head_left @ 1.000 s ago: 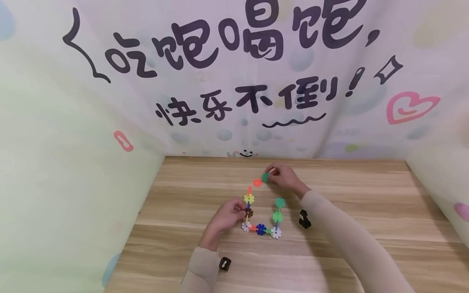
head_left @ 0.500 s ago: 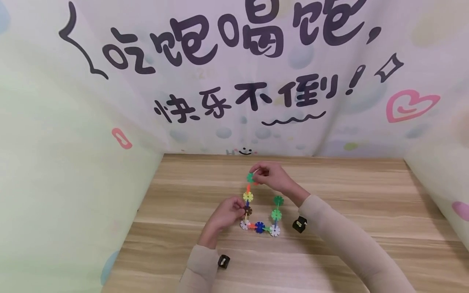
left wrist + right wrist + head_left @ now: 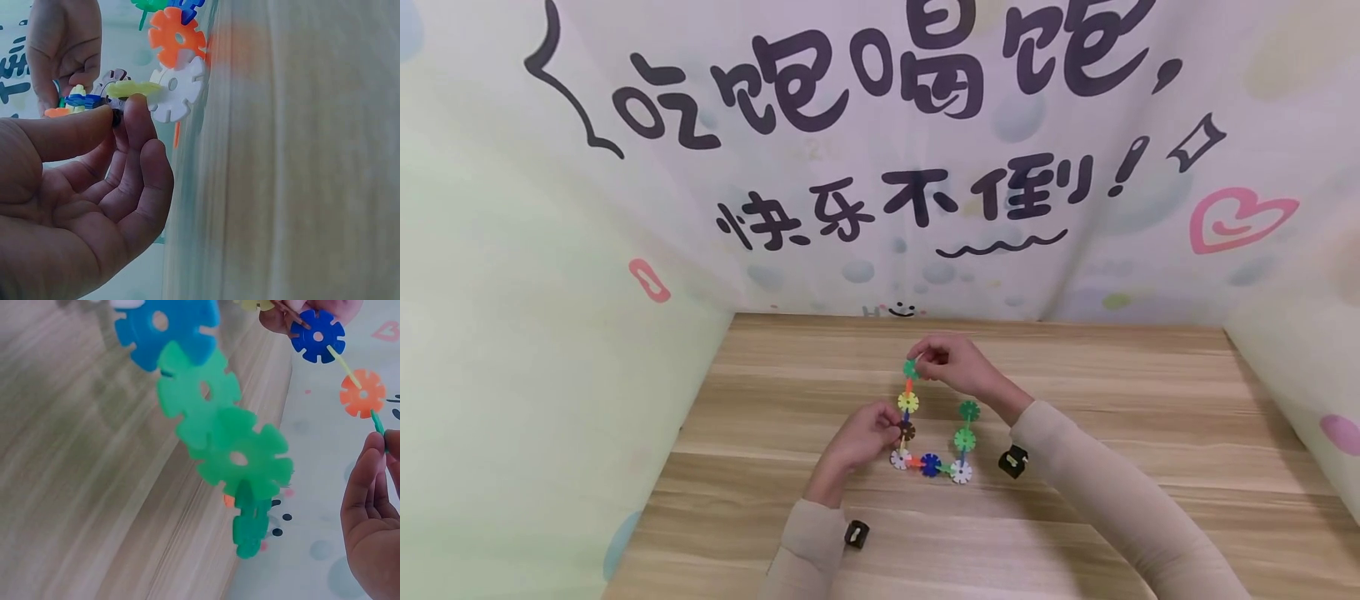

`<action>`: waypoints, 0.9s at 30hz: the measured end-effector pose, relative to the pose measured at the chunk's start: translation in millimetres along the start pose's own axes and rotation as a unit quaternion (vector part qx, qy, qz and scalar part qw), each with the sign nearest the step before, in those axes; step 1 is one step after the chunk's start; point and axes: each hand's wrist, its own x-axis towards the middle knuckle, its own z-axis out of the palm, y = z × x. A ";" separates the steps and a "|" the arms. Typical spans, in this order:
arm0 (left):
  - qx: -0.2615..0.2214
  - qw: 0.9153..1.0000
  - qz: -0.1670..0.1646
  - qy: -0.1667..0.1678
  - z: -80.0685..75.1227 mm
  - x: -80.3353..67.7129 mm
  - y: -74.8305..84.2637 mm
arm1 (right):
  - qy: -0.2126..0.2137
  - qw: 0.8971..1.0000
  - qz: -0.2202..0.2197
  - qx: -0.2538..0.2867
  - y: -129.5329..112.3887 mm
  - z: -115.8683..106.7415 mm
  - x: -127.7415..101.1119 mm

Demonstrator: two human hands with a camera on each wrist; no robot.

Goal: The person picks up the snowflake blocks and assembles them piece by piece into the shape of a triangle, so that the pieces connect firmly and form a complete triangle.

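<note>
A U-shaped chain of coloured snowflake discs (image 3: 931, 464) lies on the wooden table (image 3: 1112, 400). My left hand (image 3: 897, 431) pinches a brown disc (image 3: 907, 431) in the chain's left column, between thumb and forefinger. In the left wrist view my left hand (image 3: 119, 112) grips beside a white disc (image 3: 175, 87) and an orange disc (image 3: 177, 37). My right hand (image 3: 919, 364) pinches a green disc (image 3: 912, 367) at the top of that column, above the yellow disc (image 3: 908, 402). The right wrist view shows the green discs (image 3: 240, 456) of the right column, an orange disc (image 3: 362, 394) and my right hand (image 3: 384, 440).
A printed cloth backdrop (image 3: 880, 167) closes the table's far edge and both sides. Black wrist cameras (image 3: 1012, 461) sit on both sleeves. Bare wood lies to the right of the chain and in front of it.
My right hand has moved left with the green disc and now holds it at the top of the left column. The left hand has stayed on the brown disc.
</note>
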 end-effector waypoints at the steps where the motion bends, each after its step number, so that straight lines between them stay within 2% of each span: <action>1: 0.002 1.000 0.001 0.000 -0.1 0.2 0.2 | -0.001 1.000 -0.005 -0.007 -0.1 -0.1 -0.1; 9: 0.018 1.000 -0.004 0.007 -0.4 -1.0 1.6 | -0.001 0.998 -0.042 -0.054 -6.0 -0.6 -2.0; 27: 0.025 0.999 -0.023 0.014 0.0 -3.4 2.5 | 0.017 0.988 -0.091 -0.123 -11.8 8.8 -5.0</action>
